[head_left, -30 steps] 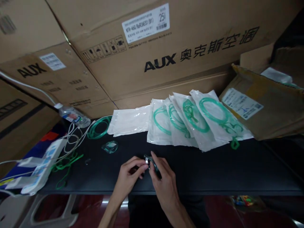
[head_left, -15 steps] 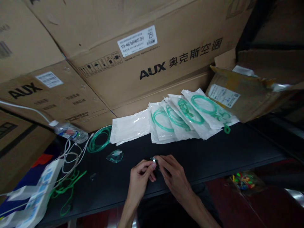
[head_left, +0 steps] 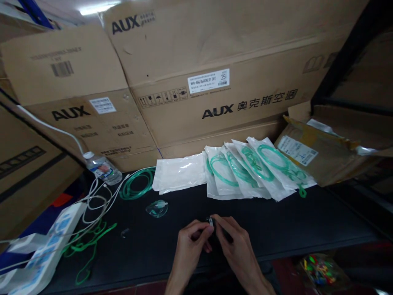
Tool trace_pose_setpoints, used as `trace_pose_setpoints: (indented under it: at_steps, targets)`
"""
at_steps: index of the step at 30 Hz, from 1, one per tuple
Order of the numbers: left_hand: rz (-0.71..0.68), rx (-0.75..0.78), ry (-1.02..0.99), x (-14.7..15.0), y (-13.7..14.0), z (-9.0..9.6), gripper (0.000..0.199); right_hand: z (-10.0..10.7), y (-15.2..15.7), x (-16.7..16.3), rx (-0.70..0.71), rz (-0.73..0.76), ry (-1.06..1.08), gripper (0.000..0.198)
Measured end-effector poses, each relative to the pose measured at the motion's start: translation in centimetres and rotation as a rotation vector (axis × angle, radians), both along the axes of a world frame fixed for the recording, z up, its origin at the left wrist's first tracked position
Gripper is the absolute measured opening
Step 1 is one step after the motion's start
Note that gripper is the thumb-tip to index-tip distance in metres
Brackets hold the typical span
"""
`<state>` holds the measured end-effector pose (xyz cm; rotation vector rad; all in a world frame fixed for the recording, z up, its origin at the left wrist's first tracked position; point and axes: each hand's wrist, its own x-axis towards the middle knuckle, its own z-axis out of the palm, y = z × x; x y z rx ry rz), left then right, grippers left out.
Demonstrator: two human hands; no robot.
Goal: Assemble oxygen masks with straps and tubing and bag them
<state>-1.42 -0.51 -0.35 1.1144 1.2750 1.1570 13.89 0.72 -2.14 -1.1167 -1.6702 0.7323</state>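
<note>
Near the table's front edge, my left hand (head_left: 194,238) pinches a small shiny silver-and-dark piece (head_left: 210,221) between thumb and fingertips. It is too small to name. My right hand (head_left: 235,239) meets it from the other side, with its fingers closed at the piece and partly hidden. Beyond my left hand lies a clear plastic oxygen mask (head_left: 157,209). Farther back is a coil of green tubing (head_left: 137,184). A tiny clear part (head_left: 125,233) rests to the left.
White pouches with green tubing (head_left: 253,172) overlap along the back, beside blank white pouches (head_left: 179,173). An opened carton (head_left: 302,143) stands at right. On the left are a power strip (head_left: 58,241), green straps (head_left: 89,241), cables and a water bottle (head_left: 102,169). Large cartons (head_left: 215,49) wall the back.
My view has tilted up and shifted left, so everything sits lower and farther right. Both hands stay together on the small silvery piece, with little change in their grip.
</note>
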Motion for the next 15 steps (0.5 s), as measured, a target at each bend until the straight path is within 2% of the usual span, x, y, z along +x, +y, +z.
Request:
trace_pose_setpoints:
  at_steps: [5, 8, 10, 12, 15]
  targets:
    - [0.020, -0.006, 0.074, -0.4, 0.2, -0.6, 0.038, 1.5, 0.3, -0.4, -0.129, -0.025, 0.014, 0.026]
    - [0.146, 0.125, 0.261, -0.7, 0.2, -0.2, 0.024, 2.5, 0.6, -0.4, -0.190, 0.022, 0.027, 0.026]
    - [0.166, 0.249, 0.406, -1.2, 0.2, 0.3, 0.013, 2.8, 0.8, -0.4, -0.237, 0.049, 0.034, 0.026]
    - [0.063, 0.345, 0.505, -1.9, 0.2, 0.8, 0.013, 2.8, 0.9, -0.3, -0.287, 0.054, 0.038, 0.025]
    - [-0.135, 0.424, 0.587, -2.9, 0.3, 1.3, 0.025, 2.6, 0.9, -0.3, -0.358, 0.050, 0.040, 0.026]
